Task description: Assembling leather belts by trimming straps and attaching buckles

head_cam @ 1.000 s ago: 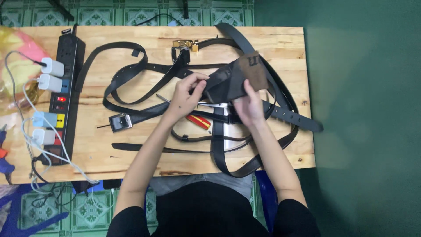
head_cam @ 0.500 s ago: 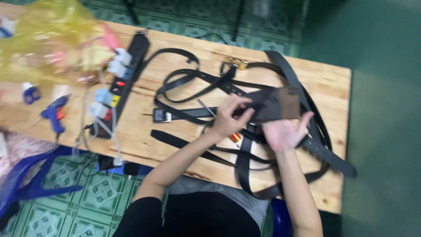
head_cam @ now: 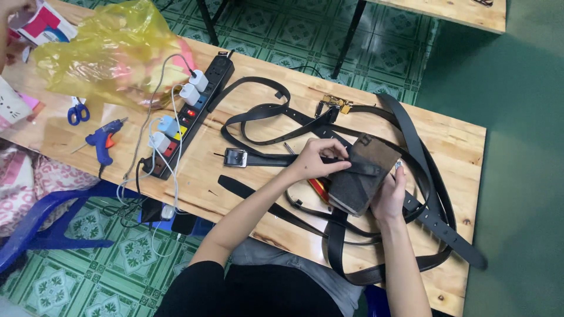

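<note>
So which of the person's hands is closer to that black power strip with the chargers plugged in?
The left. The left hand pinches the strap at the dark leather pouch, on the side towards the power strip. The right hand cups the pouch from its far side, farther away.

Small craft workshop: wooden table (head_cam: 247, 194), leather belts (head_cam: 264, 108), glue gun (head_cam: 101, 141).

Both bare forearms reach forward from the body. The left hand (head_cam: 314, 161) is curled, palm down, fingertips pinching. The right hand (head_cam: 389, 194) is cupped palm up, its fingers wrapped upward, close beside the left.
</note>
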